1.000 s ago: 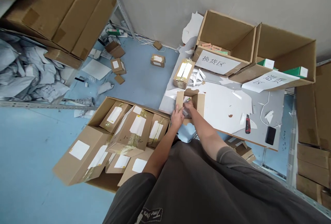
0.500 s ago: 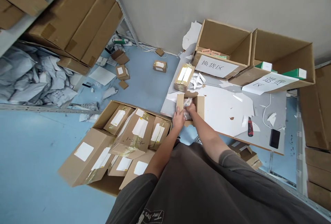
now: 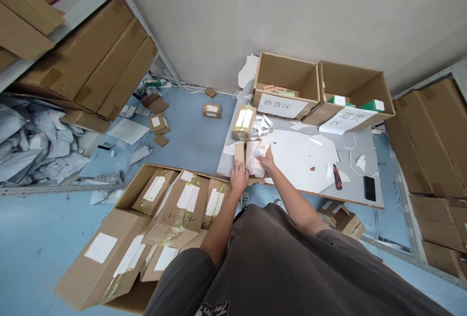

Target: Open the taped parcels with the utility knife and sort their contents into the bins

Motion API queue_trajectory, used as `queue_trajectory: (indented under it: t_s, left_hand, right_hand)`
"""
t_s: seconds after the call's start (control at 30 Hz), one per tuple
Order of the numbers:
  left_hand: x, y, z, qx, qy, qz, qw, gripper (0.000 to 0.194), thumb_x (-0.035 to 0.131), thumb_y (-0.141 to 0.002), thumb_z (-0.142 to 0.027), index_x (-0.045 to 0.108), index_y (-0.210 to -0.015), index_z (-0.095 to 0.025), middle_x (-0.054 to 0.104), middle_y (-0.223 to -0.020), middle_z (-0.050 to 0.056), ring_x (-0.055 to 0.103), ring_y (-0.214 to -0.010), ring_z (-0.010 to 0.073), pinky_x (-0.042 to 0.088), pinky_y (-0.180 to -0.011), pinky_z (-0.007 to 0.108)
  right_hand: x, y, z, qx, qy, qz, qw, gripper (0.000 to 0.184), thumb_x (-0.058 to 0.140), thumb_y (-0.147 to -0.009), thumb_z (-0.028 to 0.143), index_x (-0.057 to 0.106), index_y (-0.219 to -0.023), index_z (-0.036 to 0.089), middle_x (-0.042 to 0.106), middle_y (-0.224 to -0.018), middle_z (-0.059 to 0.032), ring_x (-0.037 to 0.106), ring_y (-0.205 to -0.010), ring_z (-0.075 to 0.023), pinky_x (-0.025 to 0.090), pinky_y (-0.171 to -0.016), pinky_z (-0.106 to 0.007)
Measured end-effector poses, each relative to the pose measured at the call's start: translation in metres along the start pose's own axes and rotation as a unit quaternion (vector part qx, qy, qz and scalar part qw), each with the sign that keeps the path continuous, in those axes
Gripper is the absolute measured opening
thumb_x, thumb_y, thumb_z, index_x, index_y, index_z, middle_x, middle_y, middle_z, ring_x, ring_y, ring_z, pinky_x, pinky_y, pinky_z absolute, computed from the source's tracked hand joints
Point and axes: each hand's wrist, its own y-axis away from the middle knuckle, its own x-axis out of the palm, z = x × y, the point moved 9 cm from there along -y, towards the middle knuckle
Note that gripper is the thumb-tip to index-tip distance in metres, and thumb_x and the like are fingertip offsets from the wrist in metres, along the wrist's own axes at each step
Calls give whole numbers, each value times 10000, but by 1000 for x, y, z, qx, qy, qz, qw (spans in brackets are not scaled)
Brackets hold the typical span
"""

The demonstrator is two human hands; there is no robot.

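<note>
My right hand [image 3: 268, 160] grips a whitish, bubble-wrapped packet [image 3: 253, 160] with some pink and blue showing through. The packet is over a small open cardboard box [image 3: 239, 151] at the table's left end, covering most of its inside. On the box's left flap, my left hand [image 3: 239, 177] is closed with its fingers around the edge. Just behind stands a taped carton [image 3: 243, 121] with white labels, beside a heap of white paper scraps [image 3: 262, 124].
Two open bins, the left bin [image 3: 287, 73] and right bin [image 3: 359, 80], stand at the back with handwritten paper signs. A red utility knife [image 3: 337, 177] and a phone [image 3: 369, 188] lie on the table's right. A large carton of labelled boxes [image 3: 171, 209] sits at left.
My right hand has lifted the packet up out of the open box. The left hand stays at the box's left flap. The whole view has shifted.
</note>
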Motion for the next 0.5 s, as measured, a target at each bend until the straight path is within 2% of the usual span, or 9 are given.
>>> queue_trajectory:
  t_s: [0.13, 0.23, 0.3, 0.4, 0.5]
  left_hand:
    - [-22, -13, -3, -14, -9, 11, 1000, 512, 493, -1020, -239, 666, -1496, -167, 527, -1681, 174, 432, -1563, 415, 454, -1186, 565]
    - [-40, -32, -21, -12, 2, 45, 999, 433, 535, -1001, -241, 738, -1381, -196, 708, -1463, 187, 592, -1415, 383, 498, -1094, 485]
    - [-54, -45, -47, 10, 40, 50, 998, 405, 507, -1044, -307, 744, -1362, -225, 770, -1341, 165, 682, -1277, 342, 511, -1028, 425]
    - [-76, -58, -105, 94, 81, 23, 992, 397, 459, -1086, -424, 783, -1227, -242, 799, -1253, 147, 703, -1205, 323, 497, -1011, 396]
    - [-80, -63, -164, 158, 99, 23, 982, 368, 529, -1054, -496, 788, -1038, -234, 807, -1149, 154, 707, -1143, 335, 492, -990, 396]
  right_hand:
    - [-32, 14, 10, 37, -150, 3, 988, 574, 898, -637, 453, 683, -1110, 208, 815, -1133, -111, 752, -1032, -303, 610, -892, -409]
    - [-61, 25, 21, 34, -208, -14, 977, 616, 930, -571, 465, 673, -1072, 215, 816, -1081, -90, 749, -1003, -294, 601, -879, -402]
    - [-80, 32, 30, 25, -242, -30, 970, 627, 947, -552, 452, 673, -1065, 217, 816, -1054, -79, 748, -989, -287, 597, -886, -399]
    - [-107, 42, 41, 1, -294, -59, 954, 627, 963, -548, 434, 670, -1058, 219, 817, -1038, -69, 751, -982, -277, 598, -912, -400]
    - [-133, 50, 47, -25, -335, -91, 937, 601, 957, -573, 423, 661, -1057, 227, 816, -1028, -61, 755, -988, -271, 604, -935, -402]
